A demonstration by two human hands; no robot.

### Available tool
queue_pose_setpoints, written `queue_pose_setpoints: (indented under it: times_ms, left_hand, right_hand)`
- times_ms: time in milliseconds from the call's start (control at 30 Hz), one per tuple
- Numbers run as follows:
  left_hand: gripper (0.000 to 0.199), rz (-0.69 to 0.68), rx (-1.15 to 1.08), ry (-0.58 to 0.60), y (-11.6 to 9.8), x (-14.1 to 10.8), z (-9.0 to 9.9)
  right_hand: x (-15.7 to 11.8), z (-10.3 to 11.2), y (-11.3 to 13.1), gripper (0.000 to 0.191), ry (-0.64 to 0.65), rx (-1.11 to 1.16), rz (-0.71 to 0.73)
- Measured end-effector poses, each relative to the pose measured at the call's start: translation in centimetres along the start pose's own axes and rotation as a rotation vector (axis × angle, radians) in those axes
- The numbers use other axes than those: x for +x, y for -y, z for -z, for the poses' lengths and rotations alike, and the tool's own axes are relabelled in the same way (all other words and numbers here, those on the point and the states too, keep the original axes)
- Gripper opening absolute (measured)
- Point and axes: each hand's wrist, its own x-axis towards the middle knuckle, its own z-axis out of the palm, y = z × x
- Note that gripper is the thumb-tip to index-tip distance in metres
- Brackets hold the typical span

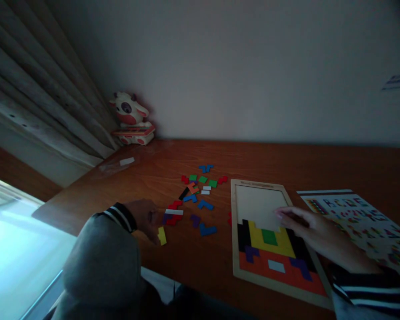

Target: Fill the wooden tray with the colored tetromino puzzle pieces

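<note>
My left hand (pixel 146 219) is low over the left part of the table, its fingers curled down onto a yellow puzzle piece (pixel 162 236) and partly covering it. My right hand (pixel 308 224) reaches over the wooden puzzle board (pixel 235 240), thumb and fingertips brought together, and no piece shows between them. Black, yellow, green, orange, purple and white pieces fill the board's lower half, among them a green block (pixel 269 237) framed by yellow. Bare pale base (pixel 256 202) shows in the upper half. The right hand and forearm hide part of the board's right side.
Loose pieces lie left of the board, including a blue piece (pixel 208 230), a purple piece (pixel 195 220) and a white strip (pixel 174 212). A printed pattern sheet (pixel 336 202) lies to the right. A cow toy (pixel 133 120) sits in the back left corner by the curtain (pixel 50 84).
</note>
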Motion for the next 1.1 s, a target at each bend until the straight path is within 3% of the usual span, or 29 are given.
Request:
queue_pose_setpoints:
  times_ms: [133, 400, 567, 667, 767, 900, 1100]
  left_hand:
    - [0.062, 0.144, 0.111, 0.000, 0.1, 0.2, -1.2]
    - [0.066, 0.051, 0.163, -0.141, -2.6, 2.0, -2.0]
    - [0.068, -0.043, 0.170, -0.337, -4.0, 3.2, -2.5]
    - [0.062, -0.158, 0.147, -0.511, -4.0, 3.9, -2.6]
    - [0.052, -0.388, 0.173, -0.664, -3.4, 4.6, -2.6]
    - [0.040, -0.613, 0.225, -0.708, -2.6, 4.8, -2.7]
    - [0.022, -0.723, 0.203, -0.795, -1.9, 3.8, -3.2]
  right_hand:
    - [0.1, 0.3, -0.4, 0.046, 0.151, -0.008, -0.182]
    - [-0.8, -0.1, -0.7, 0.050, 0.157, -0.066, -0.238]
    - [-1.0, -0.2, -0.4, 0.046, 0.133, -0.043, -0.197]
    - [-1.0, -0.2, -0.2, 0.044, 0.137, -0.010, -0.182]
    - [-1.1, -0.1, -0.1, 0.044, 0.130, 0.015, -0.176]
    - [-1.3, 0.0, -0.1, 0.042, 0.121, 0.049, -0.166]
    - [-1.9, -0.2, -0.7, 0.042, 0.080, 0.106, -0.127]
